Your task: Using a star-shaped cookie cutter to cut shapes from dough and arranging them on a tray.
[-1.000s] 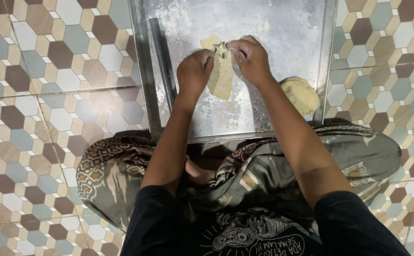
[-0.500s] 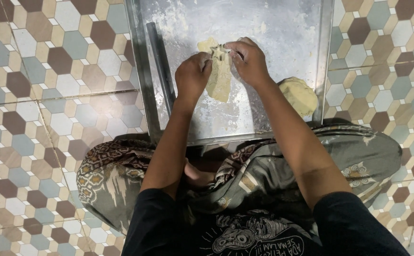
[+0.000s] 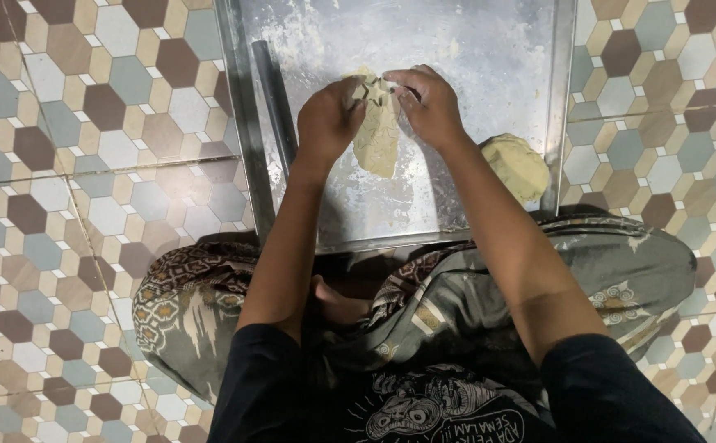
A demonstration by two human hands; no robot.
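A flattened strip of pale yellow dough [image 3: 376, 139] lies on a floured metal tray [image 3: 489, 49] on the floor in front of me. My left hand [image 3: 327, 121] and my right hand [image 3: 430, 105] both pinch the far end of the strip, lifting and folding it a little. A rounded lump of the same dough [image 3: 515, 166] rests on the tray's near right corner, just right of my right forearm.
A dark metal rod [image 3: 274, 102] lies along the tray's left side. The tray sits on a floor of hexagonal tiles [image 3: 87, 164] in brown, beige and grey. My crossed legs in patterned cloth [image 3: 473, 303] press against the tray's near edge.
Both hands have shifted slightly along the dough's far end, and the strip's top looks more gathered and folded than before.
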